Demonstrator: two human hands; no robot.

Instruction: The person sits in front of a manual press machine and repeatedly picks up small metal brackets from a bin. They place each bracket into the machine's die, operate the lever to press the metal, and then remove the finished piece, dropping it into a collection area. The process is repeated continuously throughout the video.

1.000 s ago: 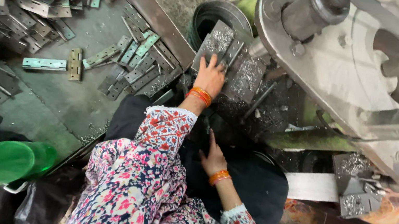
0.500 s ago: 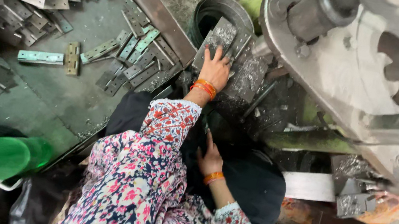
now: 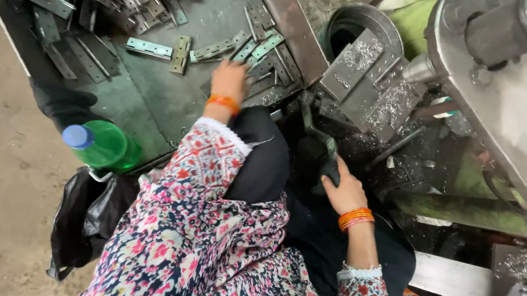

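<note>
Your left hand (image 3: 228,80) lies open on the flat grey metal hinge plates (image 3: 258,64) on the table (image 3: 146,92), right hand (image 3: 340,191) gripping the dark machine lever (image 3: 315,131); pick-up step, next likely needs one plate pinched.

Dull grey metal hinges (image 3: 150,48); glossy green plastic bottle (image 3: 102,144).

Flat metal hinge strips (image 3: 261,50), grey-green, heaped loose on tray; dark lever handle (image 3: 320,142), upright-ish, by machine.
</note>
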